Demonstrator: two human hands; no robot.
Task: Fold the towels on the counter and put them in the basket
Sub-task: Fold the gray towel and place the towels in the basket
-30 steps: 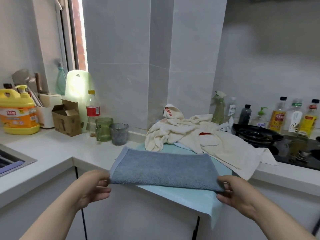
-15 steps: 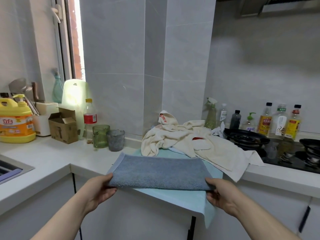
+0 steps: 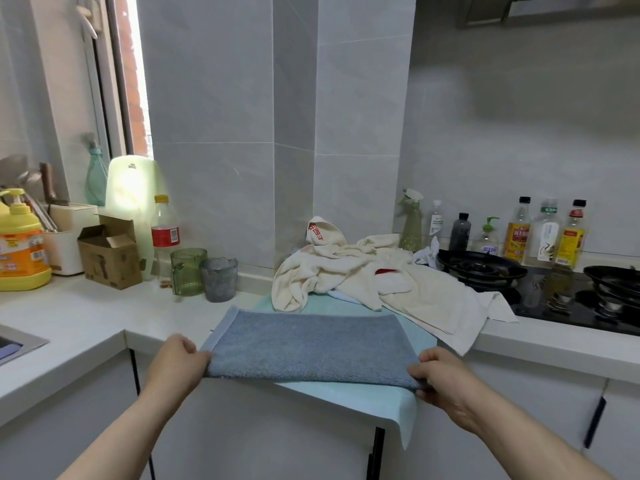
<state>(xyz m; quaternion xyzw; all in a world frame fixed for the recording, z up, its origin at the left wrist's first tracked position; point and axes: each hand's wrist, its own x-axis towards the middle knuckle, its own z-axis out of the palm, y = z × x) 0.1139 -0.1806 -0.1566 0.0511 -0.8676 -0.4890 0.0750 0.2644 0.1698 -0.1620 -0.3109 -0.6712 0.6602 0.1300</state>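
The folded blue towel [image 3: 308, 344] lies flat on a pale green cloth [image 3: 363, 398] at the desk [image 3: 86, 320] edge. The left hand [image 3: 180, 362] grips its near left corner, the right hand [image 3: 438, 379] pinches its near right corner. Crumpled cream towels [image 3: 381, 282] lie just behind.

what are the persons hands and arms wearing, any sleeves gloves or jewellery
Nothing shows on them. The left hand and right hand are bare, with no gloves. Both forearms are uncovered down to the picture's bottom edge, so no sleeve is in view. No watch, bracelet or ring can be seen on the visible parts.
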